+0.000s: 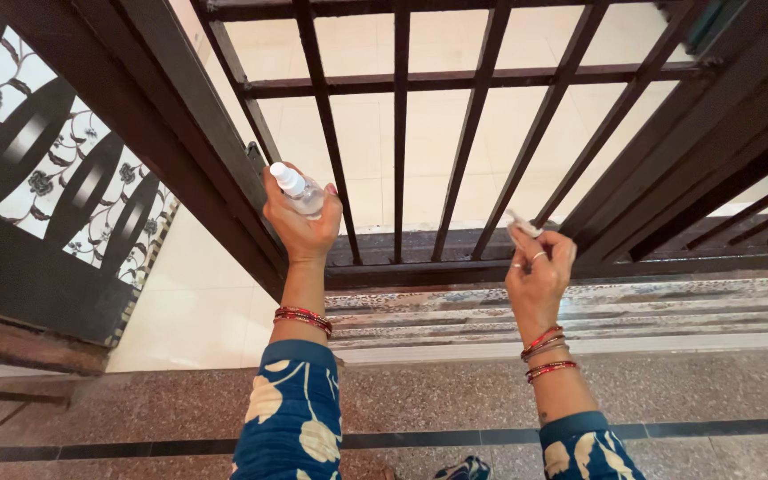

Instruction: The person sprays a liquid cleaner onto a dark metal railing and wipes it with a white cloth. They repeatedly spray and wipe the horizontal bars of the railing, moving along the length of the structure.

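Note:
My left hand (300,222) grips a small clear spray bottle (299,188) with a white top, held upright in front of a dark metal barred gate (399,133). My right hand (540,267) pinches a small white cloth (521,224) against the foot of a slanted bar near the gate's lower rail (455,271). Both wrists carry red bangles, and both sleeves are blue with a cream floral print.
A second dark gate leaf (42,196) with oval cut-outs and a floral backing stands at the left. Below the gate runs a stone threshold (580,311), then a speckled brown floor (437,391) with a black inlay strip. Pale tiles lie beyond the bars.

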